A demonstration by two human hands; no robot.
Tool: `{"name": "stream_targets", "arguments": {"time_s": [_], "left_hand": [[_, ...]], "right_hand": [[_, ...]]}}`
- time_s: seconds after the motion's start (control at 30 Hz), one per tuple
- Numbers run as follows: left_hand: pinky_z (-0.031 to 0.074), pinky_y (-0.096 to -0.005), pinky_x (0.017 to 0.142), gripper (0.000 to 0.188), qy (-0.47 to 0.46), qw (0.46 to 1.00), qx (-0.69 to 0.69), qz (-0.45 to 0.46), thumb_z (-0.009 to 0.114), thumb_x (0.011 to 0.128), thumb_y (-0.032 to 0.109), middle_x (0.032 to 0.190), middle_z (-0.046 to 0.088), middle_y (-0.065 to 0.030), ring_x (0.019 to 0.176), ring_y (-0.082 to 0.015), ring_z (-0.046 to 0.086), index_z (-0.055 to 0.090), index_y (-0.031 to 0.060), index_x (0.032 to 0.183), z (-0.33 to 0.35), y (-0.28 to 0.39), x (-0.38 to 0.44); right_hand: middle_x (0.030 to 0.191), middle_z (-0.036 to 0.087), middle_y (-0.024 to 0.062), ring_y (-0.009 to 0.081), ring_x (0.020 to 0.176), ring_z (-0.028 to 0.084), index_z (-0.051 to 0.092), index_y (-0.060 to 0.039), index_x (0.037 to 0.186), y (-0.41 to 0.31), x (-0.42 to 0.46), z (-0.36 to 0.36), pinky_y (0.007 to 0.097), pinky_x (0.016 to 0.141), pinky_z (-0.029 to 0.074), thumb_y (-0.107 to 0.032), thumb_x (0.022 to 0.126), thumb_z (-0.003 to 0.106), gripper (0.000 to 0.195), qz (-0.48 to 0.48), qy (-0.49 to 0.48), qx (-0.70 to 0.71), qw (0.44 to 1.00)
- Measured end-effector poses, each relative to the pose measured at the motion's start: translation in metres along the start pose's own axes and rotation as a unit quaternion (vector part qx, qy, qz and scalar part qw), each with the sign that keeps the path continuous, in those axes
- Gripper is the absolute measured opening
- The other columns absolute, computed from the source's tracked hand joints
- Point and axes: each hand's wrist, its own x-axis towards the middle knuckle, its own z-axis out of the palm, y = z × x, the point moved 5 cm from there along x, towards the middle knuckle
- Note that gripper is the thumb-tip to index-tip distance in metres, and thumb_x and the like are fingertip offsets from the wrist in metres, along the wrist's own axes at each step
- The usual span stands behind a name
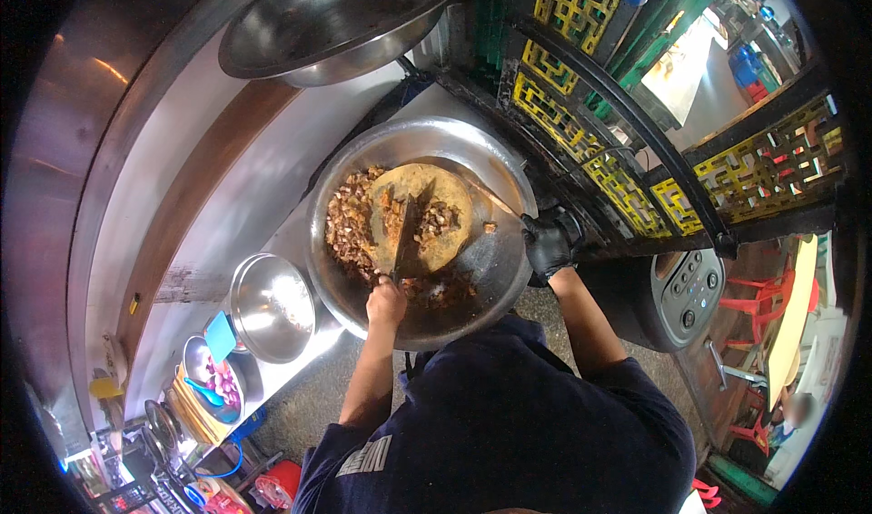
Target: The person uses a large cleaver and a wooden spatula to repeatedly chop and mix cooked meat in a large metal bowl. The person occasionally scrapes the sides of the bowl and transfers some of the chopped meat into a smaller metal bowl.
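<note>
Before me lies a wide steel basin [501,262] with a round chopping board [453,245] inside it. My bare left hand [386,303] grips the handle of a cleaver [407,235], whose dark blade stands across the board between two small piles of chopped meat [438,220]. A larger heap of chopped meat [349,224] fills the basin's left side, beside the board. On the right, my right hand [547,241] wears a black glove and is at the basin's rim, closed around the end of a thin wooden stick [496,197] that reaches to the board's edge.
A large steel bowl [340,71] stands beyond the basin. A smaller steel bowl [262,310] and a bowl of cut purple onions [221,378] are at the left. A black speaker [681,296] and a yellow lattice panel [579,139] flank the right side. Another person sits far right.
</note>
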Motion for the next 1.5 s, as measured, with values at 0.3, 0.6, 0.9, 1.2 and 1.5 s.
{"name": "stream_targets", "arguments": {"time_s": [0.3, 0.6, 0.9, 1.2, 1.5], "left_hand": [[0.054, -0.0524, 0.06, 0.034, 0.15, 0.972, -0.169, -0.066, 0.056, 0.095, 0.03, 0.074, 0.065, -0.0295, 0.07, -0.0464, 0.066, 0.049, -0.0035, 0.097, -0.048, 0.017, -0.026], [0.055, -0.0523, 0.065, 0.04, 0.148, 0.983, -0.104, -0.016, 0.055, 0.095, 0.035, 0.08, 0.066, -0.03, 0.073, -0.0464, 0.066, 0.049, -0.0049, 0.097, -0.089, 0.03, -0.016], [0.055, -0.0514, 0.073, 0.042, 0.06, 0.998, -0.005, -0.031, 0.055, 0.095, 0.036, 0.078, 0.067, -0.0278, 0.08, -0.0443, 0.068, 0.051, -0.0054, 0.103, -0.066, 0.012, -0.004], [0.055, -0.0524, 0.073, 0.038, 0.087, 0.988, -0.094, -0.086, 0.051, 0.097, 0.035, 0.081, 0.066, -0.0312, 0.081, -0.0468, 0.067, 0.047, -0.002, 0.102, -0.015, -0.011, 0.033], [0.054, -0.054, 0.069, 0.037, 0.169, 0.967, -0.18, -0.059, 0.055, 0.095, 0.032, 0.081, 0.066, -0.03, 0.078, -0.0487, 0.066, 0.052, -0.0039, 0.104, -0.093, 0.014, 0.017]], "right_hand": [[0.074, 0.067, 0.011, 0.0305, 0.074, 0.062, 0.076, -0.0117, 0.091, -0.027, 0.011, -0.037, 0.0449, 0.07, 0.047, -0.012, 0.069, 0.073, 0.023, -0.057, 0.102, -0.046, 0.992], [0.077, 0.067, 0.0139, 0.0327, 0.078, 0.063, 0.074, -0.0091, 0.101, -0.016, 0.009, -0.023, 0.0465, 0.076, 0.047, -0.012, 0.072, 0.072, 0.029, -0.018, 0.058, 0.02, 0.998], [0.088, 0.07, 0.0169, 0.0331, 0.084, 0.064, 0.072, -0.0084, 0.107, -0.027, 0.009, -0.036, 0.0443, 0.084, 0.047, -0.012, 0.077, 0.069, 0.03, -0.005, 0.023, -0.009, 1.0], [0.084, 0.068, 0.0178, 0.0365, 0.079, 0.064, 0.07, -0.0065, 0.111, 0.005, -0.002, 0.013, 0.0455, 0.075, 0.051, -0.009, 0.079, 0.067, 0.032, -0.011, 0.045, 0.085, 0.995], [0.084, 0.066, 0.02, 0.0376, 0.08, 0.062, 0.069, -0.0032, 0.11, 0.013, -0.011, 0.012, 0.0476, 0.075, 0.048, -0.007, 0.079, 0.066, 0.031, -0.029, 0.064, 0.042, 0.997]]}}
